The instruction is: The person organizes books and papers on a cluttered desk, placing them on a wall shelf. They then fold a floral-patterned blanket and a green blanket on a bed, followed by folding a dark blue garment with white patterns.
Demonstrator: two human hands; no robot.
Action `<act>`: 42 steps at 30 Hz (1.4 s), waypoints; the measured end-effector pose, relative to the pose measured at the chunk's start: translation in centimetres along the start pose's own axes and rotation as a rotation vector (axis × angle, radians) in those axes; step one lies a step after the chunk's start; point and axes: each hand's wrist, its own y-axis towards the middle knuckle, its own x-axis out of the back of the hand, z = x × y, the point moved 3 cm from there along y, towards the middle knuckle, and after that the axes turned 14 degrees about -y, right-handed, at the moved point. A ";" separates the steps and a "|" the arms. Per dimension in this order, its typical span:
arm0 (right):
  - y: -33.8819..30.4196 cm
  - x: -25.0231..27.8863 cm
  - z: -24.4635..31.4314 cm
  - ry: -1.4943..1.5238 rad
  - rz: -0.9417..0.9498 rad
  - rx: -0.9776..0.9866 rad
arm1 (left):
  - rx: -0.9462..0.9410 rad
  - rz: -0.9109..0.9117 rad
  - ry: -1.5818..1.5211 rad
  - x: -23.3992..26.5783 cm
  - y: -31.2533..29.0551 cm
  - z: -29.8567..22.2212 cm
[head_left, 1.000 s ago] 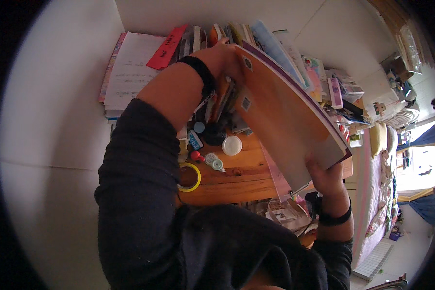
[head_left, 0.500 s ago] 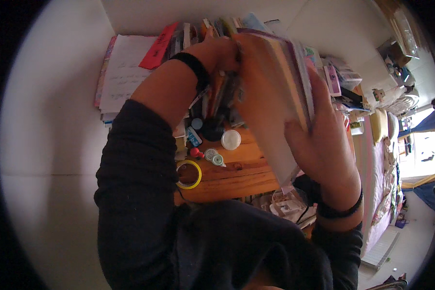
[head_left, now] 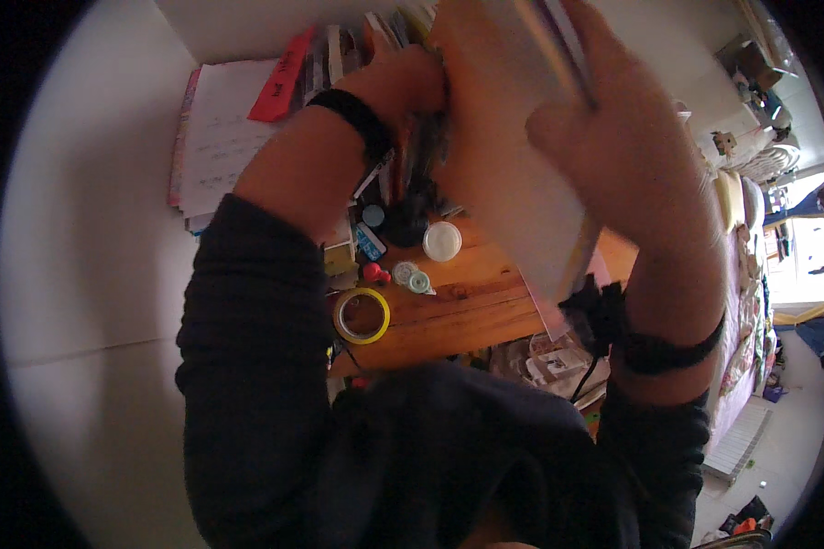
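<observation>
My right hand (head_left: 604, 137) grips a stack of books (head_left: 499, 146) held up tilted over the desk, thumb across the pale orange-brown front cover. Motion blurs the stack, and its upper end runs past the picture's edge. To its left, my left hand (head_left: 414, 84) reaches in at the row of upright books (head_left: 339, 53) at the back of the desk. Its fingers are mostly hidden behind the hand itself and the raised stack. A red paper slip (head_left: 282, 78) with handwriting stands beside that row.
On the wooden desk (head_left: 471, 297) lie a yellow tape roll (head_left: 383, 320), a round white-lidded tub (head_left: 442, 242), a correction tape (head_left: 417, 279) and a small blue box (head_left: 370, 242). Written sheets (head_left: 224, 137) are piled at the left. A bed (head_left: 737, 302) stands to the right.
The stack and my right hand have moved up and somewhat closer, uncovering some desk at the right. My left hand stays by the book row. The whole view has shifted slightly.
</observation>
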 end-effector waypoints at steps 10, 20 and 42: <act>2.2 0.9 0.5 -0.087 0.125 0.116 | -0.127 -0.131 -0.303 -2.4 2.3 1.1; 14.4 -3.2 -3.4 -1.184 -0.476 0.699 | 0.114 0.071 -0.183 -3.5 3.7 1.9; 9.9 -6.2 -5.5 0.390 -0.429 0.522 | -0.151 -0.234 -0.395 -3.2 2.9 2.5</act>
